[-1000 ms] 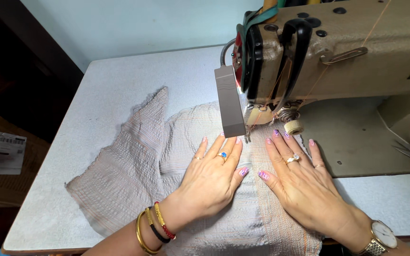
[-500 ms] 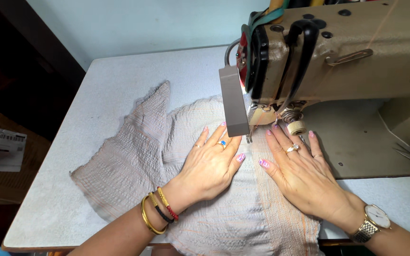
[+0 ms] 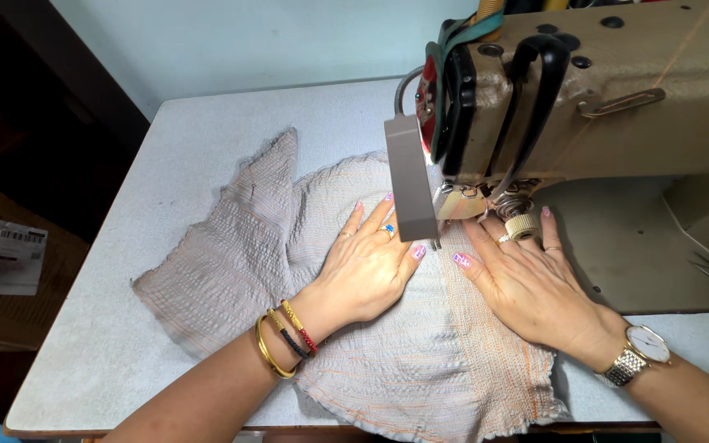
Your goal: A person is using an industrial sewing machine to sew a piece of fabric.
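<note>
Hands flat, left hand (image 3: 367, 267) and right hand (image 3: 535, 283) pressing crinkled grey cloth (image 3: 404, 361) onto the table (image 3: 100, 361) either side of the sewing machine (image 3: 568, 98) needle, fingers spread with no closed grip, likely keeping fabric smooth there.

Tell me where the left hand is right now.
In the head view, the left hand lies flat on the grey crinkled fabric, left of the sewing machine needle area, thumb close to the right hand.
</note>
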